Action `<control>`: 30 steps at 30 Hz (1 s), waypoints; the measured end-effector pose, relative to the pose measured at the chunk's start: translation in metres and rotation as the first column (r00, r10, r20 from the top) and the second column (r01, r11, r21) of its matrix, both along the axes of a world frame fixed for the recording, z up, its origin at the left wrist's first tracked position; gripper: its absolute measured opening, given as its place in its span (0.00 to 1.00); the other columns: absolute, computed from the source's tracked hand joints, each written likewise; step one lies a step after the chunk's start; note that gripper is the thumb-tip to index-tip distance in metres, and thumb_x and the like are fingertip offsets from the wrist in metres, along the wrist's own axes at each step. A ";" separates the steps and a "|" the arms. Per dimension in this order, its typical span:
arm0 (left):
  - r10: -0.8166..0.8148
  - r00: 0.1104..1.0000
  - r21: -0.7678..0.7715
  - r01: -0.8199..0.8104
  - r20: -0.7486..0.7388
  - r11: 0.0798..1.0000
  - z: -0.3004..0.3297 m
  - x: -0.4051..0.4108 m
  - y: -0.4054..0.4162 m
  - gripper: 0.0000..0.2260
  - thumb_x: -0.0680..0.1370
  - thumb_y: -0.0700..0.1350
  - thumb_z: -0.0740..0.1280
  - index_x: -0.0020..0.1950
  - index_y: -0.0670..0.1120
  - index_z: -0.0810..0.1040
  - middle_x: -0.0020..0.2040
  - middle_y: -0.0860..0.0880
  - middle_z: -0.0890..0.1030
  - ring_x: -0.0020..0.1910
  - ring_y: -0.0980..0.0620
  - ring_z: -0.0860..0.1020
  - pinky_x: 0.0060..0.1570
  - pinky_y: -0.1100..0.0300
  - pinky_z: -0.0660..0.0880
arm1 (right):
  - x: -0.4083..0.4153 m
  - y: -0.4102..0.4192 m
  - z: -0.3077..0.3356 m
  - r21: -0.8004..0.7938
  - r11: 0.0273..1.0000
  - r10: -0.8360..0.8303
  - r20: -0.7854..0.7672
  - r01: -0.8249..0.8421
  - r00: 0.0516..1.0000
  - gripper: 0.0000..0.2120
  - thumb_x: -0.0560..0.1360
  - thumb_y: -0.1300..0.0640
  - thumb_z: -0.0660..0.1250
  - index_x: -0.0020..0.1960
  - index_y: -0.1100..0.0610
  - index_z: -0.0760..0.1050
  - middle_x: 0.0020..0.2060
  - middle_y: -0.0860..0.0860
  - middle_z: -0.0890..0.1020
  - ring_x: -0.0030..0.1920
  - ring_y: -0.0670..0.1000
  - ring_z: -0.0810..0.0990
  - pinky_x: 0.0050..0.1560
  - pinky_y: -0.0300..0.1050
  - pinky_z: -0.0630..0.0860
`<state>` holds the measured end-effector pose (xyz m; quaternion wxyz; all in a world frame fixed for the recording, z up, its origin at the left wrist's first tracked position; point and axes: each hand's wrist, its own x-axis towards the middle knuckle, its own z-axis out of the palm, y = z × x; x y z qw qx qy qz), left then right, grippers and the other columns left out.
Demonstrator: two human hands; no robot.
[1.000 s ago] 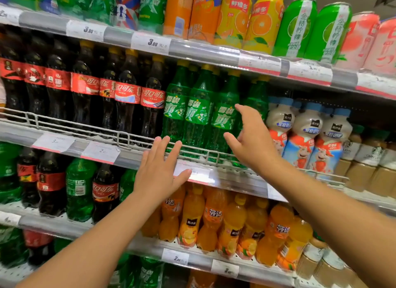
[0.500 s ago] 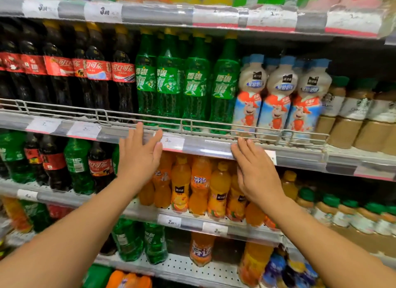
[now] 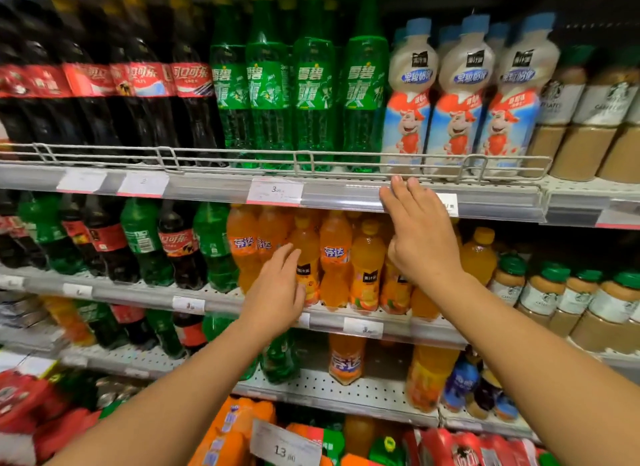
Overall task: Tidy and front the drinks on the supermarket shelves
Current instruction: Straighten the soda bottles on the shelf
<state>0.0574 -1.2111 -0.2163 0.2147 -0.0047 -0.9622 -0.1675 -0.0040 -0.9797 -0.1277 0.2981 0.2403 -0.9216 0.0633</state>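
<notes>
Left hand (image 3: 277, 289): fingers straight and loosely spread, holding nothing; raised in front of the small orange plastic soda bottles (image 3: 334, 257), fingertips at label height; contact with a bottle not discernible.
Right hand (image 3: 420, 240): fingers straight and close together, holding nothing; fingertips (image 3: 398, 185) touching the clear plastic price rail (image 3: 346, 197) of the upper grey metal shelf (image 3: 571, 188).
Upper shelf: tall dark cola bottles with red labels (image 3: 145, 94) at left, tall green plastic soda bottles (image 3: 311, 84) in the middle, white milk-drink bottles with blue caps and cartoon cow labels (image 3: 457, 91) to the right, all upright behind the grey wire guard (image 3: 294, 157).
Middle shelf: orange bottles upright, clustered between both hands; small mixed cola and green bottles (image 3: 138, 243) to their left, somewhat tilted; brown coffee bottles with green caps (image 3: 561, 295) at right.
Price tag: white paper label reading 3 (image 3: 275, 191) on the rail, left of the right hand.
</notes>
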 end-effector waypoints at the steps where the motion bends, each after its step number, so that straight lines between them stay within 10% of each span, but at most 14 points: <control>1: -0.005 1.000 -0.007 0.005 -0.011 1.000 0.006 -0.011 0.000 0.28 0.79 0.49 0.63 0.77 0.46 0.57 0.76 0.49 0.58 0.71 0.48 0.65 0.65 0.53 0.69 | 0.001 -0.001 0.000 -0.003 1.000 -0.014 0.006 0.014 1.000 0.36 0.71 0.66 0.62 0.78 0.58 0.58 0.78 0.57 0.56 0.78 0.59 0.52 0.77 0.55 0.47; 5: 0.023 0.999 -0.084 -0.020 0.035 0.996 0.039 -0.049 -0.006 0.15 0.78 0.50 0.64 0.62 0.46 0.68 0.54 0.48 0.69 0.44 0.52 0.72 0.37 0.58 0.73 | 0.003 -0.007 0.001 -0.013 0.996 -0.087 0.023 0.087 0.996 0.38 0.71 0.66 0.62 0.79 0.55 0.56 0.79 0.54 0.54 0.79 0.55 0.49 0.78 0.53 0.46; 10: -0.010 0.983 -0.124 0.034 0.184 0.992 0.047 -0.073 -0.018 0.09 0.78 0.50 0.62 0.41 0.49 0.67 0.37 0.51 0.71 0.37 0.50 0.72 0.34 0.57 0.69 | 0.007 -0.012 0.001 -0.039 0.989 -0.137 0.055 0.140 0.989 0.39 0.71 0.67 0.61 0.79 0.53 0.54 0.80 0.52 0.51 0.79 0.54 0.46 0.77 0.52 0.43; 26: -0.056 0.993 0.213 0.034 0.099 0.976 0.039 -0.075 -0.025 0.16 0.75 0.55 0.70 0.41 0.48 0.65 0.38 0.51 0.74 0.39 0.50 0.75 0.30 0.62 0.66 | 0.004 -0.014 -0.004 -0.081 0.982 -0.170 0.037 0.173 0.985 0.40 0.69 0.68 0.62 0.78 0.51 0.56 0.79 0.50 0.53 0.79 0.53 0.47 0.77 0.53 0.44; 30: -0.126 0.988 0.349 0.087 0.091 0.933 0.026 -0.075 -0.023 0.14 0.74 0.56 0.71 0.50 0.48 0.72 0.45 0.53 0.75 0.45 0.53 0.72 0.42 0.59 0.69 | 0.003 -0.013 -0.004 -0.072 0.984 -0.161 0.031 0.163 0.987 0.40 0.69 0.68 0.62 0.78 0.52 0.56 0.79 0.51 0.53 0.79 0.54 0.47 0.77 0.54 0.44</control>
